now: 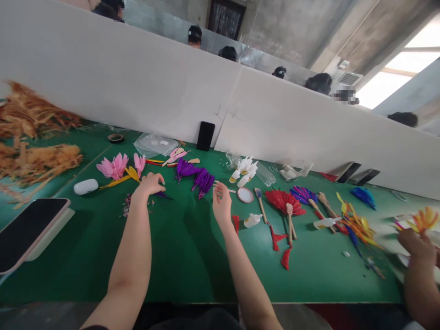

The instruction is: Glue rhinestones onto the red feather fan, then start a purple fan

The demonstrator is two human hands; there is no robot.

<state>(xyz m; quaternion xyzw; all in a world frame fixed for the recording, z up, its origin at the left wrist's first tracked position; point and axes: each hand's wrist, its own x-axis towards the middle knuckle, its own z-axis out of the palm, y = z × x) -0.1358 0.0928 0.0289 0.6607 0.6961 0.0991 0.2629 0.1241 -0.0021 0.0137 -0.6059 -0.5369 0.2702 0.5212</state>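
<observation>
My left hand [151, 184] is over the left part of the green table, its fingers curved and thumb apart, with nothing visible between them. A dark purple feather [163, 195] lies just beneath it, and pink feathers [114, 166] with yellow ones [118, 183] are on its left. My right hand [222, 201] has its fingers bent around a thin white stick [232, 190], partly hidden by the hand. Bundles of purple feathers [203, 182] lie between the hands. Beside my right hand is a round white dish [245, 195] with a reddish rim.
Small glue bottles [252, 221] lie and stand near my right arm. Further right are a red feather fan [284, 201] and a co-worker's hand [417, 243]. A tablet [30, 229] and brown fibres [37, 158] occupy the left. A white partition [154, 78] borders the back.
</observation>
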